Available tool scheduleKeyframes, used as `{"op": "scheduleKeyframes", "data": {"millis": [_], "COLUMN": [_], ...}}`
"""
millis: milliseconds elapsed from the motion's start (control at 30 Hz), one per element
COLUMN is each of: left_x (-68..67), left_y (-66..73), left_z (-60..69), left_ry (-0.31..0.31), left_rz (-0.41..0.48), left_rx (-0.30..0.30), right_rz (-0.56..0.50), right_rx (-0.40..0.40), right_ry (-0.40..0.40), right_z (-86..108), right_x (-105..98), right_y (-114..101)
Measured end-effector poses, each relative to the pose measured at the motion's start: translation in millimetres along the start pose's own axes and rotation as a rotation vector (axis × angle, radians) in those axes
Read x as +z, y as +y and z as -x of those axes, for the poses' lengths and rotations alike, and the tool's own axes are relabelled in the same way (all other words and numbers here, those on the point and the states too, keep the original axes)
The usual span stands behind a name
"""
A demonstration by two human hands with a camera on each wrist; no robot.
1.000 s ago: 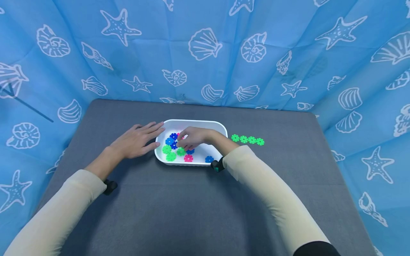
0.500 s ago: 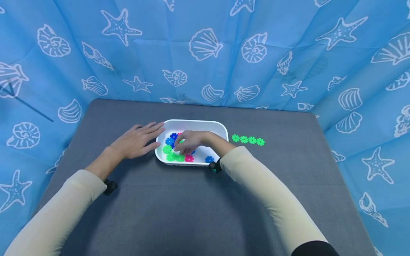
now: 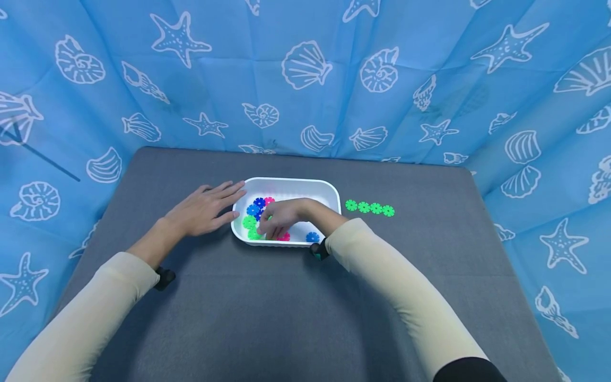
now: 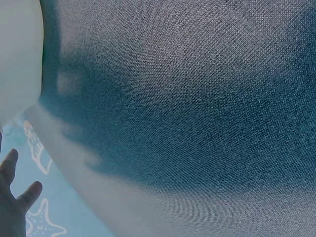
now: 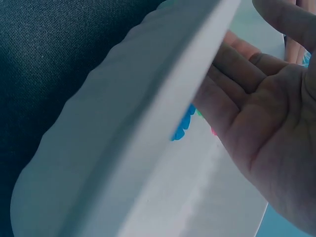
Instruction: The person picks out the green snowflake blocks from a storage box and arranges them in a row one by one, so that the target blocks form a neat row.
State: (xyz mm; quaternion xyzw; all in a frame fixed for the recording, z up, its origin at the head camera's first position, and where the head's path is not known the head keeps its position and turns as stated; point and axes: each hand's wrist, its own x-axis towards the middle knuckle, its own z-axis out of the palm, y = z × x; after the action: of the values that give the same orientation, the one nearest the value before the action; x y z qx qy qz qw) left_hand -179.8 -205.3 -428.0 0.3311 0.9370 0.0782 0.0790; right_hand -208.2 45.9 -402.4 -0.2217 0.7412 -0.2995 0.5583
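Note:
A white tray (image 3: 305, 183) holds several flower-shaped plastic discs. My left hand (image 3: 198, 213) rests with fingers spread and straight at its left rim. Down inside the tray is my right hand (image 3: 284, 216), fingers pointing at the floor by the green discs (image 3: 249, 222). Its fingertips are hidden, so whether a disc is between them does not show. Beyond the hand lie dark blue discs (image 3: 259, 202) and a pink disc (image 3: 269, 200). Another pink disc (image 3: 287, 237) is partly covered by the hand. In the right wrist view the tray wall hides the fingertips; a blue disc (image 5: 183, 124) peeks out.
Right of the tray, several green discs (image 3: 369, 208) lie in a straight row on the grey tabletop (image 3: 286, 307). A single blue disc (image 3: 312, 237) sits in the tray's near right part. A blue curtain (image 3: 334, 106) with sea motifs hangs behind.
My right hand has moved slightly left and toward the near side of the tray, and now covers more of the green discs there. My left hand has stayed put.

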Motion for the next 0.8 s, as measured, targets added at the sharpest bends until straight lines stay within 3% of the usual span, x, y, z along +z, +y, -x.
{"op": "scheduleKeyframes", "data": {"millis": [433, 800], "left_x": [0.3, -1.0], "left_y": [-0.3, 1.0], "left_z": [0.2, 1.2], "left_ry": [0.007, 0.012], "left_rz": [-0.001, 0.012], "left_rx": [0.006, 0.004], "right_rz": [0.104, 0.088], "right_rx": [-0.020, -0.032], "right_ry": [-0.040, -0.075], "right_z": [6.3, 15.2], "right_x": [-1, -5], "right_y": [-2, -4]}}
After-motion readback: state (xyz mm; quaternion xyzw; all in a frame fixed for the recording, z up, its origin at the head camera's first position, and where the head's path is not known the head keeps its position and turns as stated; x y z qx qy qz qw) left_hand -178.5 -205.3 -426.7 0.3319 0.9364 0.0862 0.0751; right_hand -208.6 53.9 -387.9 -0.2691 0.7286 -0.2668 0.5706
